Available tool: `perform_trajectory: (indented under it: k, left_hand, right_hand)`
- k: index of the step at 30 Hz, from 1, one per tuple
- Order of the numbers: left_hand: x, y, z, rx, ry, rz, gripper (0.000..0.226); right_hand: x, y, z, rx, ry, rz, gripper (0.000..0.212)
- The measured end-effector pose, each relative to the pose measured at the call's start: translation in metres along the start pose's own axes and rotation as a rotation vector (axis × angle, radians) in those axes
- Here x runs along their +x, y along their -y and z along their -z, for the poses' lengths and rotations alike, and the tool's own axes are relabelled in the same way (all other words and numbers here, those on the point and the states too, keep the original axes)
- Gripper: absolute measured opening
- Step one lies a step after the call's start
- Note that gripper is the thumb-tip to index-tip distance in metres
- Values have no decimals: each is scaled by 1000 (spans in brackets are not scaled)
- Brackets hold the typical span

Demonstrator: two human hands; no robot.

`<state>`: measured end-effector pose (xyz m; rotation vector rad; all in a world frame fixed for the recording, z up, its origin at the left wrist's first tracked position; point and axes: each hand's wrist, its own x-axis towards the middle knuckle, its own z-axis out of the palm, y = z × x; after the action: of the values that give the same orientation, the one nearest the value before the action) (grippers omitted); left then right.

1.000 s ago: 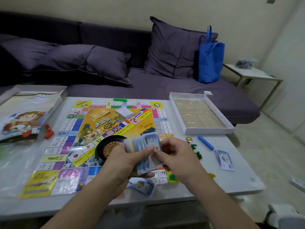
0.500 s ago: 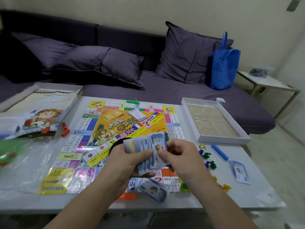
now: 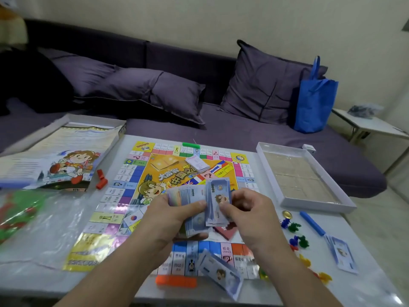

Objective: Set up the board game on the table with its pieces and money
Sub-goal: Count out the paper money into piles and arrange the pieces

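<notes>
Head cam view: my left hand (image 3: 174, 214) grips a fanned stack of play money (image 3: 194, 207) over the near half of the game board (image 3: 137, 173), and my right hand (image 3: 247, 209) pinches the top bill, which stands with its long axis running away from me. Board lies flat on the white surface (image 3: 365, 282), long side across, near edge close to the surface's front edge.

Count so far: two loose piles of bills, one pile (image 3: 219, 273) on the board's near edge angled down to the right, another pile (image 3: 342, 253) off to the right. One card deck (image 3: 197, 163) near the board's middle. Four sticks: green (image 3: 191, 145) at the far edge, orange (image 3: 176, 281) at the near edge, blue (image 3: 312, 222) on the right, red (image 3: 101, 179) on the left. One gold coin (image 3: 287, 214), plus a scatter of little pawns (image 3: 296, 235) I can't count exactly.

Open box tray (image 3: 309, 209) sits right of the board, box lid (image 3: 59, 156) to the left. Bare surface shows at the right front corner.
</notes>
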<state>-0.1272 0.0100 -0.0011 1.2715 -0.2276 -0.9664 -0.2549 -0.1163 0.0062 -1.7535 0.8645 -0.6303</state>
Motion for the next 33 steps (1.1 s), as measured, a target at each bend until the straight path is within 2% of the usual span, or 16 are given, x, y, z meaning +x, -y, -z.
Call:
perform_trajectory:
  k: [6,13,16,19,22,24,26,28,29,31,33]
  left_hand:
    - [52,-33,19,6,-99,-61,38]
    - [115,-55,36,-87,-111,-53,36]
    - [130,-56,46,-120,-115,-40,37]
    - [139,-54,54,-135,-128,-40,29]
    - [144,-48,59,-128,-167,-26,35]
    - [143,-47,61,-130,-175,-20,37]
    - [140,-47,59,-116,-176,-20,36]
    - [135,-47,56,-104,-184,-19,38]
    - [132,-48,54,-103,-185,-18,39]
    - [124,-49,48,-106,-166,-24,39]
    - [111,-49,41,-99,-124,-40,36]
  right_hand:
    - [92,6,-3,-28,-75,-2,12]
    - [260,-25,-32,-341,-203,-49,23]
    - [313,-34,-52,-499,-197,-23,24]
    - [345,-39,-69,-617,-153,-22,22]
    - [358,-53,-84,-769,-104,-7,21]
    - [351,-57,-89,-898,-108,3,12]
    - [341,-53,-87,-963,-191,63,26]
    - [322,-33,-84,-805,-223,83,23]
    - [307,-19,-82,-645,-172,71,18]
    - [263,13,-78,-296,61,10,12]
    - [206,35,-69,-64,313,9,6]
